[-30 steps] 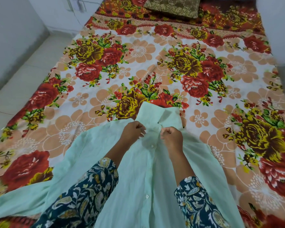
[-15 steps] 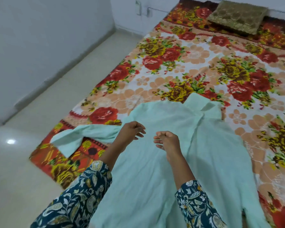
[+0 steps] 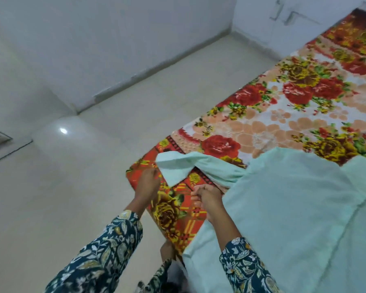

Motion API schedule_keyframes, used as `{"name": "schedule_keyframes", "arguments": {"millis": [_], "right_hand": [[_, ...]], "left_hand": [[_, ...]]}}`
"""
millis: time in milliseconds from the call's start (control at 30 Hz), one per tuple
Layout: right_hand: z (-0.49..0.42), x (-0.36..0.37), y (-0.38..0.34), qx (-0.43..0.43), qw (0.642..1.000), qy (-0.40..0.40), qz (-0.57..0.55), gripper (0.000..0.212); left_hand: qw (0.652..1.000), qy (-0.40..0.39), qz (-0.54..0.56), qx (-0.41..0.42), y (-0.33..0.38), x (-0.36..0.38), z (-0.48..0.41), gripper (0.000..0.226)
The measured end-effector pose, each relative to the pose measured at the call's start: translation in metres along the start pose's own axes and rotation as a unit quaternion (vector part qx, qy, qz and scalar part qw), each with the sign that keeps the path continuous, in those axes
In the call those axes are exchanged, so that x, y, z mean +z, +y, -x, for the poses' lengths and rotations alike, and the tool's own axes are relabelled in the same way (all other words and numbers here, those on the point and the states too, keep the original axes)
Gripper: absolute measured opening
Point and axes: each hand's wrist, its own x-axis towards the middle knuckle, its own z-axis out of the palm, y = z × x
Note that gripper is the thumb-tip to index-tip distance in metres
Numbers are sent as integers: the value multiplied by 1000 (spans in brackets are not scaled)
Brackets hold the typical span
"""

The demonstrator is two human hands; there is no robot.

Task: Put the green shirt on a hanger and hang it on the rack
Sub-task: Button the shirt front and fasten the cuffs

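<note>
The pale green shirt (image 3: 294,208) lies spread flat on the flowered bedspread (image 3: 262,127), collar toward the right. Its left sleeve (image 3: 184,168) stretches out to the bed's near left corner, twisted partway along. My left hand (image 3: 147,183) hovers over that corner, its fingers reaching right up to the cuff; the blur hides whether they touch it. Beside the shirt's body, my right hand (image 3: 207,196) has its fingers curled with nothing in them. No hanger or rack shows in the view.
Pale tiled floor (image 3: 82,197) runs along the bed's left side up to a white wall (image 3: 114,49). The bedspread's red and yellow border hangs over the near corner. My patterned sleeves and a foot show at the bottom.
My view has swung left toward the floor. Both hands have left the shirt's front and moved left toward the outstretched sleeve at the bed's corner.
</note>
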Motion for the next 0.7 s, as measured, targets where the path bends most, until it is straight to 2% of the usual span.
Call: {"name": "schedule_keyframes", "arguments": {"millis": [67, 133, 233, 333, 400, 467, 567, 633, 700], "right_hand": [[-12, 27, -6, 4, 1000, -2, 10, 18], [-24, 48, -12, 8, 1000, 2, 7, 15], [-42, 69, -18, 24, 999, 20, -12, 13], [-57, 78, -19, 23, 999, 25, -4, 14], [-62, 79, -22, 23, 999, 31, 3, 14], [-66, 79, -25, 28, 999, 33, -1, 18], [-69, 78, -30, 49, 998, 35, 1, 24], [-70, 73, -32, 49, 997, 65, -5, 22], [-69, 61, -28, 45, 992, 119, -5, 14]], "left_hand": [[990, 7, -133, 49, -9, -6, -24, 40], [967, 8, -230, 107, -14, -7, -51, 50], [919, -9, -345, 192, -21, 1, -89, 47], [876, -60, -409, 248, -27, 10, -113, 43], [857, -78, -427, 278, -28, 13, -119, 36], [856, -81, -411, 303, -24, 14, -119, 32], [848, -33, -342, 404, -19, 19, -96, 20], [836, -27, -284, 468, -23, 32, -63, 17], [833, -37, -247, 493, -30, 50, -27, 15]]}}
